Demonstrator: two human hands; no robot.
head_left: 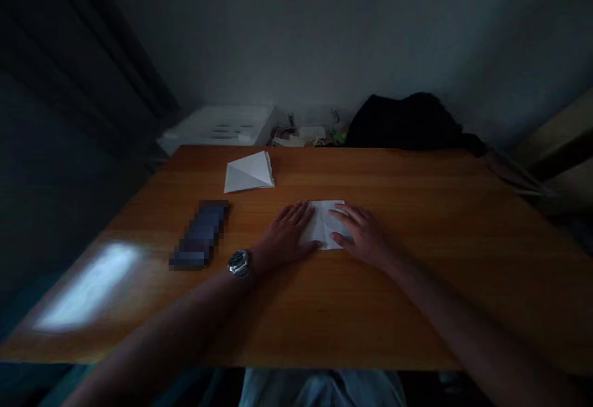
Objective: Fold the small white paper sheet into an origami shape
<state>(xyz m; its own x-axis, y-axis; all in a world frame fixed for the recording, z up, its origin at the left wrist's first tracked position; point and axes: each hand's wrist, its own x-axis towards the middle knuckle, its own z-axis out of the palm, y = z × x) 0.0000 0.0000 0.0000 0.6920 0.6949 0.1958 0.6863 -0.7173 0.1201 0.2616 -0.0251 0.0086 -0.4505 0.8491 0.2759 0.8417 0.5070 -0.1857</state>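
A small sheet of white paper [324, 225] with crease lines lies flat on the wooden table in front of me. My left hand [288, 234] rests flat over its left edge, fingers stretched out, and a metal watch [239, 264] is on that wrist. My right hand [359, 231] lies over the right side of the paper, its fingers apart and touching the sheet. Farther back on the left sits a stack of white paper [250, 172] with a diagonal fold line across the top piece.
A pixelated dark, phone-shaped object [200, 235] lies left of my hands. Behind the wooden table [417, 302] stand a white box [231, 124], cables [291, 136] and a black cloth-like heap [405, 123]. Light reflects on the table's left side.
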